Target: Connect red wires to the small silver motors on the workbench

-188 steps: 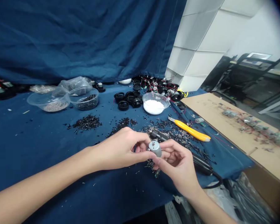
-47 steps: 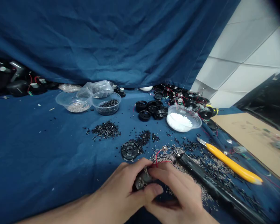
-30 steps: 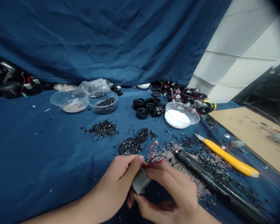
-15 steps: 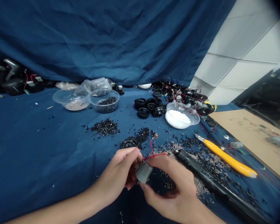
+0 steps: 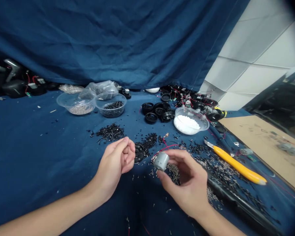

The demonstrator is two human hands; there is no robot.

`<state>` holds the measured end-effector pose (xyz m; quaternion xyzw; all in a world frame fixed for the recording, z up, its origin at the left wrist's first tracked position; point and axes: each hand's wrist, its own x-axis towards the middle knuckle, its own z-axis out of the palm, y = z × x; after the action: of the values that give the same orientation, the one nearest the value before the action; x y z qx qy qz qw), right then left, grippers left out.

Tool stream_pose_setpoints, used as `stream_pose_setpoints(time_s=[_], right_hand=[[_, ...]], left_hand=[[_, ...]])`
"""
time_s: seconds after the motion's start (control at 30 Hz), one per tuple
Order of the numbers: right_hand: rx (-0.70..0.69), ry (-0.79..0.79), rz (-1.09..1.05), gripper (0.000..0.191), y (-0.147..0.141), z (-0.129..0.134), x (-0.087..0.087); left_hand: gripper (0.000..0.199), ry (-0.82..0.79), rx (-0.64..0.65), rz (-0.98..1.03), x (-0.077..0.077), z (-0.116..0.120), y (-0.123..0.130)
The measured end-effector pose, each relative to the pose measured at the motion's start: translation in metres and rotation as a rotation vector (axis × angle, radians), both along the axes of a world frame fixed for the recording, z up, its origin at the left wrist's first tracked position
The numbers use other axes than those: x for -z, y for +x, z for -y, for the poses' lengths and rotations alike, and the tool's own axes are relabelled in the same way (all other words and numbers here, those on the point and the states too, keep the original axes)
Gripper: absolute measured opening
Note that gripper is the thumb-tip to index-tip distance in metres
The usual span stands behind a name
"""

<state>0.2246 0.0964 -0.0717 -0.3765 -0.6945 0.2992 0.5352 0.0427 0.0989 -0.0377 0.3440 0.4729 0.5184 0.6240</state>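
Near the front edge of the blue-covered table (image 5: 39, 164), the right hand (image 5: 185, 183) is pinching a small silver DC motor (image 5: 161, 161) while the left hand (image 5: 114, 160) is curling empty beside a black disc (image 5: 139, 153). The red wire (image 5: 170, 146) is risking a snag among scattered metal pins (image 5: 174, 173); open cloth is stretching toward the left edge.

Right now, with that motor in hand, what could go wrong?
The small silver motor is pinched at the fingertips of the right hand, so it could slip into the scattered small metal pieces below. Its thin red wire trails over that litter and might snag. The yellow utility knife lies nearby with its blade showing, which could nick a careless hand.
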Motion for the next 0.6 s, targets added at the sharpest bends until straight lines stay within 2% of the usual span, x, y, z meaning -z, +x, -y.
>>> stream_pose_setpoints(time_s=[0.03,0.1,0.17,0.2,0.33,0.43,0.47,0.53,0.6], right_hand=[[-0.007,-0.012,-0.024,0.039,0.001,-0.002,-0.002],[-0.023,-0.022,-0.072,0.037,0.005,-0.006,-0.005],[-0.029,-0.031,-0.108,0.036,0.01,-0.011,-0.009],[-0.029,-0.038,-0.119,0.035,0.012,-0.012,-0.01],[-0.047,-0.053,-0.146,0.034,0.019,-0.017,-0.013],[-0.059,-0.043,-0.152,0.033,0.022,-0.018,-0.014],[-0.058,-0.035,-0.154,0.033,0.023,-0.018,-0.014],[-0.059,-0.016,-0.156,0.035,0.024,-0.018,-0.015],[-0.07,-0.001,-0.15,0.037,0.024,-0.016,-0.015]], left_hand=[[0.031,-0.047,0.055,0.028,-0.003,0.002,0.002],[0.033,-0.17,0.261,0.075,-0.007,0.007,0.009],[0.033,-0.267,0.468,0.111,-0.007,0.01,0.023],[0.032,-0.29,0.532,0.124,-0.006,0.01,0.031],[0.014,-0.228,0.602,0.094,0.004,-0.002,0.06],[0.034,-0.081,0.724,-0.042,0.0,-0.01,0.06],[0.033,-0.023,0.742,-0.149,-0.004,-0.01,0.055],[0.02,0.071,0.697,-0.41,-0.013,-0.007,0.041],[0.026,0.137,0.595,-0.541,-0.021,-0.003,0.029]])
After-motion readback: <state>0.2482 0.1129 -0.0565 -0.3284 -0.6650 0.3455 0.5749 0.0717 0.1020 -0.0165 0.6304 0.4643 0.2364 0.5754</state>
